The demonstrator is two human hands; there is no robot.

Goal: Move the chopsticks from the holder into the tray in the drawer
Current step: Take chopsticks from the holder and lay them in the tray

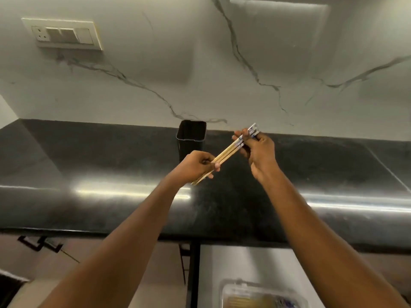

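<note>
Left hand (195, 166) pinches the bare tips, right hand (259, 152) curls round the patterned ends. Together they hold one bundle of chopsticks (225, 153) above the counter's (100, 156) middle. If either grip slackens, a stick could slide out and roll off the front edge. The holder (191, 138) stands at the back edge; the tray (224, 290) lies in the drawer (244, 261) below — the counter's lip to clear first.

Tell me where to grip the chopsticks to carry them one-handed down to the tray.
Probably the bare wooden stretch mid-length on the chopsticks, wrapping across the bundle from the right. They lie side by side, slanting up to the right; the left hand pinches the thin tips, the right hand holds the patterned ends. A middle grip should keep them balanced.
</note>
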